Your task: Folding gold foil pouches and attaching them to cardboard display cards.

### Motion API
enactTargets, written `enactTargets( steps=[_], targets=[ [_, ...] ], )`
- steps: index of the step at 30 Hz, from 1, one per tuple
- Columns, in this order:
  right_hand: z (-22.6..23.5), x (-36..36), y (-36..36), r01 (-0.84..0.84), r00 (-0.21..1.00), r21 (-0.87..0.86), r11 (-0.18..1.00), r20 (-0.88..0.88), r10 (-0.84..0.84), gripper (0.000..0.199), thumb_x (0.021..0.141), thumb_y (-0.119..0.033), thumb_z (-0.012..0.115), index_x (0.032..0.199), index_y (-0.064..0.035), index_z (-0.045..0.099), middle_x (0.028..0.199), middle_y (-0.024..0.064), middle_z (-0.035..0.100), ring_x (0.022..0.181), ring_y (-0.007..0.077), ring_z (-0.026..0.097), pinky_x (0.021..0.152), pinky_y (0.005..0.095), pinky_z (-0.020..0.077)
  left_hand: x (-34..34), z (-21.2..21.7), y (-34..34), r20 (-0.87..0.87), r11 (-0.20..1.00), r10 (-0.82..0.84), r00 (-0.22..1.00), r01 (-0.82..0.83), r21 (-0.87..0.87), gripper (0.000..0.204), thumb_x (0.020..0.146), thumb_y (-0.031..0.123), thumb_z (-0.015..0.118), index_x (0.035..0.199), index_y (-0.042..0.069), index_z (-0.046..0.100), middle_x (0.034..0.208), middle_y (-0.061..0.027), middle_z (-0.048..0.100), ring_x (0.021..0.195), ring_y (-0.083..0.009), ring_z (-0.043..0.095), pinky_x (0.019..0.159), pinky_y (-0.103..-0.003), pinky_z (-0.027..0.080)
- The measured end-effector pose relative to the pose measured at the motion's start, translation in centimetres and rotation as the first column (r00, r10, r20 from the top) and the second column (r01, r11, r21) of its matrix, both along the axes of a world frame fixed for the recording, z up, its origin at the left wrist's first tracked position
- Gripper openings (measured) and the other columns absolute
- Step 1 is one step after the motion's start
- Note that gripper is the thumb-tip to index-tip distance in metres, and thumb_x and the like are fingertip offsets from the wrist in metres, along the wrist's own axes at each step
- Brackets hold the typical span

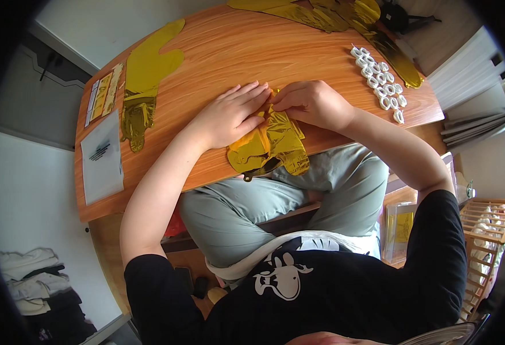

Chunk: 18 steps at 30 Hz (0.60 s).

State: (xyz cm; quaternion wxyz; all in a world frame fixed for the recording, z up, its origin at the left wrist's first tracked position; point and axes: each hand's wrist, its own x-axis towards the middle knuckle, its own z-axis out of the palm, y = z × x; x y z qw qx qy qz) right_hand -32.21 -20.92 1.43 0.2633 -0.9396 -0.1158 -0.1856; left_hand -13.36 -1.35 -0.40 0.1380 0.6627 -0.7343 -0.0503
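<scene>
A crumpled, partly folded gold foil balloon [281, 144] lies at the table's near edge, its lower part hanging over toward my lap. My left hand [232, 118] rests flat on its left side, fingers stretched out together and pointing away from me. From the right, my right hand [315, 104] pinches the balloon's far end between thumb and fingertips, close to the left fingertips. The small part inside that pinch is hidden by the fingers.
Flat gold foil balloons lie at the table's left [149, 75] and far edge [298, 12]. Several small white ribbon rolls [381, 80] sit at the right. A clear plastic bag [102, 158] and printed cards [103, 95] lie at the left. A wooden rack [485, 241] stands on the right.
</scene>
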Motion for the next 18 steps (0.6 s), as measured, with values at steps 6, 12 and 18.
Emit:
enactTargets(
  steps=[6, 12, 18],
  targets=[
    [-0.2, -0.2, 0.0, -0.007, 0.993, -0.12, 0.993, 0.119, 0.022, 0.027, 0.079, -0.001, 0.077, 0.106, -0.007, 0.079, 0.112, 0.0101, 0.075, 0.098, 0.0303, 0.072, 0.089, 0.039, 0.0594, 0.0, 0.1, -0.1, 0.021, 1.0, -0.007, 1.0, 0.007, 0.007, 0.062, 0.108, 0.037, 0.05, 0.162, 0.008, 0.037, 0.167, -0.0143, 0.037, 0.156, -0.0322, 0.031, 0.128, -0.048, 0.024],
    [-0.7, -1.6, 0.9, -0.038, 0.994, -0.155, 0.987, 0.092, 0.053, 0.027, 0.084, -0.007, 0.073, 0.111, -0.0057, 0.075, 0.113, 0.0104, 0.074, 0.103, 0.0296, 0.071, 0.09, 0.0393, 0.0588, 0.2, -0.2, 0.1, 0.021, 1.0, -0.012, 1.0, 0.013, -0.008, 0.062, 0.109, 0.037, 0.049, 0.163, 0.01, 0.036, 0.168, -0.0133, 0.036, 0.157, -0.0309, 0.031, 0.129, -0.047, 0.024],
    [-0.2, -1.6, 1.1, -0.01, 0.986, -0.231, 0.973, 0.158, 0.048, 0.029, 0.078, -0.004, 0.074, 0.107, -0.0054, 0.076, 0.107, 0.0092, 0.076, 0.102, 0.03, 0.071, 0.089, 0.041, 0.0587, 0.2, -0.4, 0.2, 0.049, 1.0, -0.014, 0.999, 0.014, -0.006, 0.062, 0.109, 0.038, 0.049, 0.163, 0.011, 0.036, 0.169, -0.0126, 0.035, 0.157, -0.0305, 0.031, 0.129, -0.047, 0.024]
  ],
)
